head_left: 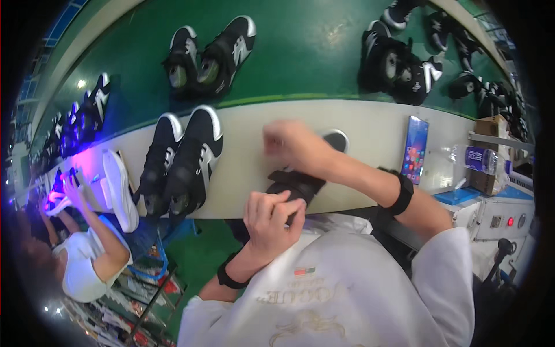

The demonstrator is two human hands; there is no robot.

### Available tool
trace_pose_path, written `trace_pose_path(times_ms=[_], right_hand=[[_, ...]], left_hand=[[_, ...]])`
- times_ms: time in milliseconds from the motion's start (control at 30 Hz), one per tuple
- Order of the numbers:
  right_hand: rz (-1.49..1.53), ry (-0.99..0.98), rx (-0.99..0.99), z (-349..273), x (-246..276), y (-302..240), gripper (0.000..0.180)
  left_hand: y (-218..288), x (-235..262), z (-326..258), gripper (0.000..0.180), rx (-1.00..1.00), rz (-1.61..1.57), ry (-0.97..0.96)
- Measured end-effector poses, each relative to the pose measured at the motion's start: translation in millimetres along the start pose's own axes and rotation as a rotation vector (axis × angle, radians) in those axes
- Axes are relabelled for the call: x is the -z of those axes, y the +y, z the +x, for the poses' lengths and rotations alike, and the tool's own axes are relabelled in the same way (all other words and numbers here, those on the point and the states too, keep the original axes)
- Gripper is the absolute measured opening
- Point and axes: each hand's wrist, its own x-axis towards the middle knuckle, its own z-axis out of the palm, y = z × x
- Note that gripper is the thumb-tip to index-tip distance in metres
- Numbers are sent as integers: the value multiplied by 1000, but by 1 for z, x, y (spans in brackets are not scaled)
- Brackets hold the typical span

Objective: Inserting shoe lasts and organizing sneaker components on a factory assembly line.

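Note:
A black sneaker with a pale toe rim (336,140) lies in front of me on the pale bench ledge, partly hidden by my hands and right forearm. My left hand (272,222) is closed at its heel end, with fingers curled against the dark upper. Over the middle of the shoe reaches my right hand (298,147), smeared by motion, so its fingers and anything in them cannot be made out. Just left of my hands stands a pair of black sneakers (193,156) with white side marks, toes pointing away from me.
Beyond the ledge, a green surface (312,52) carries more black sneakers (217,61). A phone (415,147) lies to the right, near a bottle with a purple label (480,159) and a control box (503,220). Left are a white sole (118,191) and a co-worker (87,254) under violet light.

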Motion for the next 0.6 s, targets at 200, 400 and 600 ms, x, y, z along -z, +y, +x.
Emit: trace_pose_path(times_ms=[200,400,600], right_hand=[[-187,1156,-147,-61,105,64,35],[-312,973,-492,-47,139,135,72],[616,898,-539,-61,173,123,50]], left_hand=[[-3,-18,126,39,60,-66,274],[14,27,92,36,17,-87,149],[20,20,22,31,184,-247,-51]])
